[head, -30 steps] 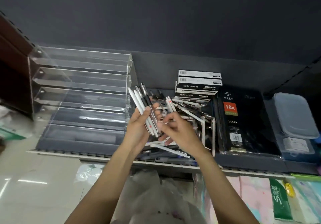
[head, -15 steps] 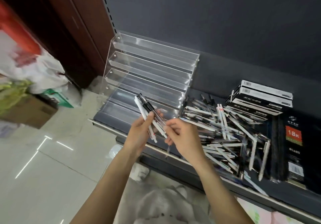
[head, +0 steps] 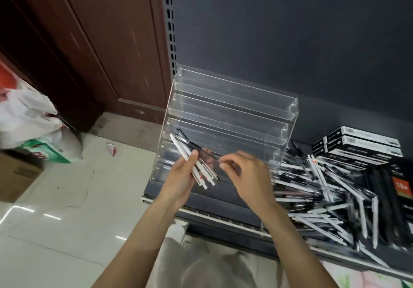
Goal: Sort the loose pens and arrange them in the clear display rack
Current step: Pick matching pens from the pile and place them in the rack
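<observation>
My left hand (head: pixel 182 177) grips a bundle of pens (head: pixel 194 162), white and black ones, fanned up to the left in front of the clear display rack (head: pixel 232 118). My right hand (head: pixel 245 176) is just right of the bundle, thumb and forefinger pinched at a dark pen's end. The rack is a stepped acrylic stand with several empty tiers, at the left end of the dark shelf (head: pixel 225 200). A big heap of loose pens (head: pixel 324 198) lies on the shelf to the right of my hands.
Black-and-white pen boxes (head: pixel 359 144) are stacked behind the heap, with a dark diary pack (head: pixel 400 187) at the far right. Left of the shelf there is tiled floor (head: pixel 67 209), a white plastic bag (head: pixel 26 118), a cardboard box (head: pixel 15 176) and a brown wooden door (head: pixel 93 42).
The view has swung left and down, so the rack sits centred and the door appears. Both hands moved with the bundle from over the heap to in front of the rack.
</observation>
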### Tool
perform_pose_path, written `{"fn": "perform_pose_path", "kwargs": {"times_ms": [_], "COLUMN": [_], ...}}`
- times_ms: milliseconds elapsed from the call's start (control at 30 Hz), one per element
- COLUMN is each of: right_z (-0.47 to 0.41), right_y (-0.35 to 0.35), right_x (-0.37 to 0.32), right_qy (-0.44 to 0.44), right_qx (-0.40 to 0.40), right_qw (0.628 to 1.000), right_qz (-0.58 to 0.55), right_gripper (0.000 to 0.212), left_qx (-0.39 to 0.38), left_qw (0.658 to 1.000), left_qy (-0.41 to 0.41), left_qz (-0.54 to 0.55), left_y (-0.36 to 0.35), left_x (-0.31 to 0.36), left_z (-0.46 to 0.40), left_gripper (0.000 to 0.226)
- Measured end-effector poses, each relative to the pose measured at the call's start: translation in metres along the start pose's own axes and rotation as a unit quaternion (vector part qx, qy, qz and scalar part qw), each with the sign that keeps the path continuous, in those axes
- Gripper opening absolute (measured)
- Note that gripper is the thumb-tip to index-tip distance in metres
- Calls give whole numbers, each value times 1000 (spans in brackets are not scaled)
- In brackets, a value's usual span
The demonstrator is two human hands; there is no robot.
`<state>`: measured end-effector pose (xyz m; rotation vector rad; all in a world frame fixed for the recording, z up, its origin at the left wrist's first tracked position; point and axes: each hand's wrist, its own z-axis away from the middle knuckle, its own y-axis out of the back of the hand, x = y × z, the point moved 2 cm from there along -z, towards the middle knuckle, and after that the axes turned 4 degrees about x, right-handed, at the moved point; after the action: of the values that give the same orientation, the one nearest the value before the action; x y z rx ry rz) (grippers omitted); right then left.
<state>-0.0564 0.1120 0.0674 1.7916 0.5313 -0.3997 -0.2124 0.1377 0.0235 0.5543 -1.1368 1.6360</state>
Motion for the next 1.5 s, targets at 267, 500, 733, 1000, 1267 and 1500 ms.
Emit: {"fn": "perform_pose_path", "kwargs": {"times_ms": [267, 500, 733, 1000, 1267, 1500], "right_z": [-117, -171, -184, -117, -95, -114], "right_y": [38, 8, -5, 7, -7, 17], "right_x": [12, 28, 30, -21, -14, 2], "right_qy": [33, 50, 21, 56, 21, 28], "right_qx": [138, -14, -101, -66, -99, -47], "right_qw": [986, 997, 994, 993, 990, 997], "right_qz": [85, 54, 38, -80, -100, -59], "right_gripper": [14, 15, 41, 16, 13, 16], "left_qx": [-25, -16, -4, 10, -38, -34], "left_qw": [988, 976, 974, 972, 973, 977], "left_qy": [-29, -36, -35, -41, -41, -34], "left_qz": [152, 216, 222, 232, 223, 208], "left_y": [26, 31, 20, -9, -30, -34], "left_x": [38, 44, 48, 54, 56, 54], "left_z": [-31, -39, -45, -47, -39, -45], "left_gripper": [21, 22, 22, 29, 31, 33]}}
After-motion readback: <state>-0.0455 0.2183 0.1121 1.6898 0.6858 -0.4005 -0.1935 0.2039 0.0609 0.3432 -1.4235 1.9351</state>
